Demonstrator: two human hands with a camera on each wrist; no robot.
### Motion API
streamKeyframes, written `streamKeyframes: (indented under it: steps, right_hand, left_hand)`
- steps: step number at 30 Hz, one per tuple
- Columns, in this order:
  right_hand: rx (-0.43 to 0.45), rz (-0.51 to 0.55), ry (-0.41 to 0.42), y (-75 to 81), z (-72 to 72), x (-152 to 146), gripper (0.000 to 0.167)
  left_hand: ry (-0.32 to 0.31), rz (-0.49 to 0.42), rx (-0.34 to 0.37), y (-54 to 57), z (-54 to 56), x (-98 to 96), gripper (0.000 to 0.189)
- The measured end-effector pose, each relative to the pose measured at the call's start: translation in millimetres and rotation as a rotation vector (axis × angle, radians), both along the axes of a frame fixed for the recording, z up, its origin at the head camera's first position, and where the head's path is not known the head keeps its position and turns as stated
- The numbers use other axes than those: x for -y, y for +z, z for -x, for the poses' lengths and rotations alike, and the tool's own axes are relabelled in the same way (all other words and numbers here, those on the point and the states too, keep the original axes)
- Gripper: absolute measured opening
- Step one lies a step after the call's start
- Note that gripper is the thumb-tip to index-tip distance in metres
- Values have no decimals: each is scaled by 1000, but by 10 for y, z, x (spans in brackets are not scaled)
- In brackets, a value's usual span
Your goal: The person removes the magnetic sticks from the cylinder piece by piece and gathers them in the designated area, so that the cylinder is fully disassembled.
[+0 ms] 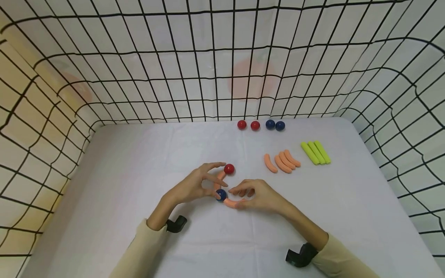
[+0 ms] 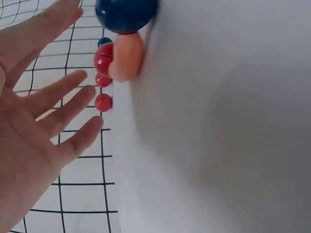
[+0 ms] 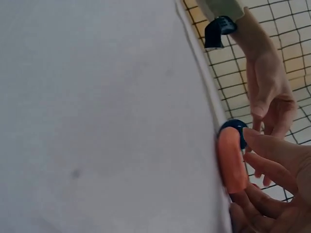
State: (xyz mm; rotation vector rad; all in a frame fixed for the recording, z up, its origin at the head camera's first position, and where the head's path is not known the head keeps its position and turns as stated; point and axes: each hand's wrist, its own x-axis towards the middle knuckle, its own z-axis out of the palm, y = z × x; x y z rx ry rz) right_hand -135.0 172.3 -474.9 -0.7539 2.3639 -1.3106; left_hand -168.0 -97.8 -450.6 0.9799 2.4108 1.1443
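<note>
Near the table's middle, a red ball (image 1: 229, 169), a curved orange stick (image 1: 221, 176), a blue ball (image 1: 221, 192) and a second curved orange stick (image 1: 230, 203) form a bent line. My left hand (image 1: 191, 186) is spread beside its left side, thumb at the blue ball and index finger close to the red one. Those fingers look extended in the left wrist view. My right hand (image 1: 262, 195) hovers at the lower stick's right end, fingers loosely bent and the thumb partly covering that end. In the right wrist view, the orange stick (image 3: 231, 160) stands before the fingers, apparently ungripped.
Several loose curved orange sticks (image 1: 270, 163) lie right of the hands. Beyond them are three lime-green sticks (image 1: 310, 153). Two red balls (image 1: 255, 125) and two blue balls (image 1: 270, 124) sit along the back edge. Black wire mesh (image 1: 215, 77) surrounds the white table (image 1: 139, 154).
</note>
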Motion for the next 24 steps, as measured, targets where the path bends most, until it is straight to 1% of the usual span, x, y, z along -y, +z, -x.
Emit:
streamKeyframes:
  steps: [2,4,6,9,17,24]
  right_hand:
    - [13,-7,8,-26,-8,12,39]
    - [1,-9,5,-53,-17,15,37]
    - [-4,-16,3,-62,-25,11,37]
    - [3,-22,11,-84,-31,6,36]
    - [58,22,35,-127,-21,23,31]
    - [54,30,48,-134,-20,14,31]
  left_hand:
    - [-12,-6,22,-15,-40,14,30]
    - [-16,-18,36,-43,-54,14,30]
    - [-8,-23,52,-67,-62,9,29]
    - [0,-21,57,-99,-73,2,29]
    - [4,20,-9,-126,-117,-15,31]
    - [6,35,-22,-135,-117,-37,29]
